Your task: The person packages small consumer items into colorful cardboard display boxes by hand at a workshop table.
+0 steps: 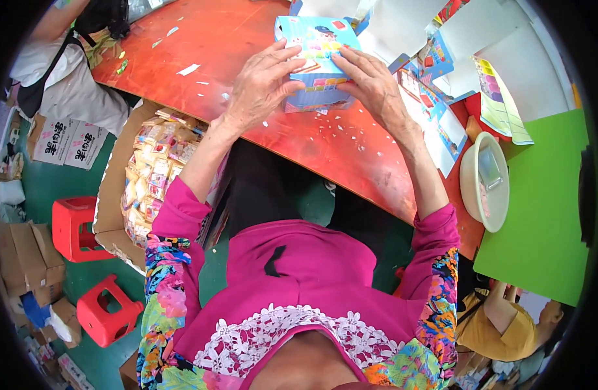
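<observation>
A light-blue printed cardboard box (322,94) stands on the red table in front of me, with a cartoon figure and colourful pieces pictured on it. My left hand (265,81) presses against its left side, fingers over the top edge and thumb on the near face. On the opposite side, my right hand (375,84) lies with its fingers on the top and its thumb by the near right corner. Between them the two hands hold the box. Its far side and underside are hidden.
Paper scraps litter the red table (201,39). Flat printed box pieces (435,58) lie at right, near a cream basin (491,218). An open carton (110,188) of small wrapped packets stands left, beside red stools (104,315). Other people sit at far left and lower right.
</observation>
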The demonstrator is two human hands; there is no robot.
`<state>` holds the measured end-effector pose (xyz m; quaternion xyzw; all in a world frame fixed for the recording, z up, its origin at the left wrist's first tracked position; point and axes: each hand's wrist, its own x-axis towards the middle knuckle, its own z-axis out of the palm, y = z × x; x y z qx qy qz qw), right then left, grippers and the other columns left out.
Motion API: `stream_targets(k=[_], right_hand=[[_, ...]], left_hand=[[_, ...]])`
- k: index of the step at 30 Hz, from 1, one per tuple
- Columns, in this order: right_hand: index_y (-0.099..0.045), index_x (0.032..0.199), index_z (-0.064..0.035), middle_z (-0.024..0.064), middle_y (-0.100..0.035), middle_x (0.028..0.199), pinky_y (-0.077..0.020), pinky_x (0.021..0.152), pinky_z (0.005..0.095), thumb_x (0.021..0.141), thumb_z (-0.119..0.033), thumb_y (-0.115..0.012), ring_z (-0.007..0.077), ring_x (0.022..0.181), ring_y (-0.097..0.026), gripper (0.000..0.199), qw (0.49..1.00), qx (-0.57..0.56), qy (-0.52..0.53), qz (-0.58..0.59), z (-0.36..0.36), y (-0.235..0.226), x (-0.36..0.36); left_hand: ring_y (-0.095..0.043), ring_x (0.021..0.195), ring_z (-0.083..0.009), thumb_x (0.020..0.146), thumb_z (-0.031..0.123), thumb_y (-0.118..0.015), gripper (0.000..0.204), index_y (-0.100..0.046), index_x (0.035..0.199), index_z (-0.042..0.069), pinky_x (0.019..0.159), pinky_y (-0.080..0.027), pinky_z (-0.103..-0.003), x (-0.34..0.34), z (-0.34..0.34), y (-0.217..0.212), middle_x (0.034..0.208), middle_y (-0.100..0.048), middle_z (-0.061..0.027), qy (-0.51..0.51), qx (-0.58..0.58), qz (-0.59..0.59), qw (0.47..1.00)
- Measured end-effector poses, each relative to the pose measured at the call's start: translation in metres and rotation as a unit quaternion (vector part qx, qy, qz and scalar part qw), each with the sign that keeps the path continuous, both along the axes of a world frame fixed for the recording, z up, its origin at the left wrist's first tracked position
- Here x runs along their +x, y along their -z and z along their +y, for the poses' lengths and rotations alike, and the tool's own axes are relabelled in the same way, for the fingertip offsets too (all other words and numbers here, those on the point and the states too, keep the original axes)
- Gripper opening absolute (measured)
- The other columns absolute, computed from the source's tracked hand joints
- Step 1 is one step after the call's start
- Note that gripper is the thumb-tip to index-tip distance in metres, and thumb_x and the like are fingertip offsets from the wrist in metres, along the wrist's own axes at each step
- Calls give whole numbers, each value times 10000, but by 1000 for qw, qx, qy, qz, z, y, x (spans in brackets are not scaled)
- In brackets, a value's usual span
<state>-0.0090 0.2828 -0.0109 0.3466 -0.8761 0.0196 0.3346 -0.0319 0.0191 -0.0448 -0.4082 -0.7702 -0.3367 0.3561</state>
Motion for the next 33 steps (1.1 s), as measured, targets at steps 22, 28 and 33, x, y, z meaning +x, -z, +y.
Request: stream_targets(k=[22, 28, 33], right_hand=[[-582, 1315, -127, 140, -643, 1188, -369, 1070, 397, 1001, -271, -481, 290, 1213, -548, 360, 909, -274, 21, -314, -25, -12, -4], [-537, 1356, -107, 158, -607, 1224, -420, 1007, 352, 1049, -406, -357, 301, 1157, -575, 465, 939, -238, -39, -247, -34, 1, -44], [-554, 1345, -88, 119, -623, 1230, -407, 1004, 315, 1050, -378, -367, 235, 1124, -583, 454, 906, -297, 21, -301, -12, 22, -11]], left_hand=[[-383, 1392, -241, 995, 363, -540, 429, -584, 1318, 83, 1138, -264, -492, -33, -20, 11, 1417, -521, -109, 169, 166, -326, 915], [-244, 1460, -199, 1030, 437, -417, 552, -397, 1477, 115, 1156, -225, -488, -95, -4, 9, 1528, -393, -48, 155, 271, -506, 804], [-309, 1415, -195, 1024, 415, -453, 559, -361, 1494, 127, 1132, -277, -455, -75, 4, 56, 1519, -395, 1, 265, 285, -558, 733]])
